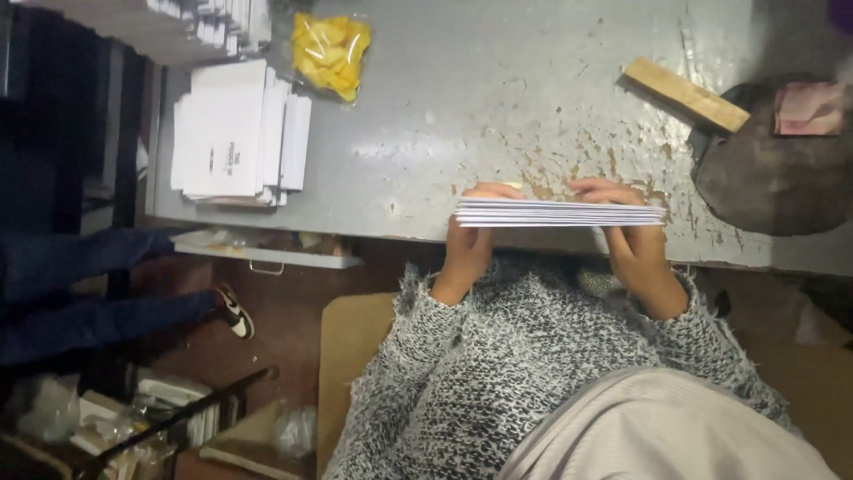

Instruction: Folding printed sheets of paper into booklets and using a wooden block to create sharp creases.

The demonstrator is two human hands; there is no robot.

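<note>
The left hand is closed on the left end of a flat stack of white cards, thumb side below and fingertips curled over the far edge. The right hand clamps the right end the same way, fingers bent over the top. Between them the stack is held level, seen edge-on, just over the near edge of the grey counter (its paint is chipped and rusty right behind the stack). Both wrists come out of the sleeves of a grey-and-white knitted sweater.

Farther out on the counter, well to the left, lies a spread pile of white folded sheets, and beyond it a clear bag of yellow pieces. To the right a wooden block lies at a slant, touching a dark round object. Under the counter's left part a shallow drawer stands open, and another person's dark trouser legs and shoe show at the left.
</note>
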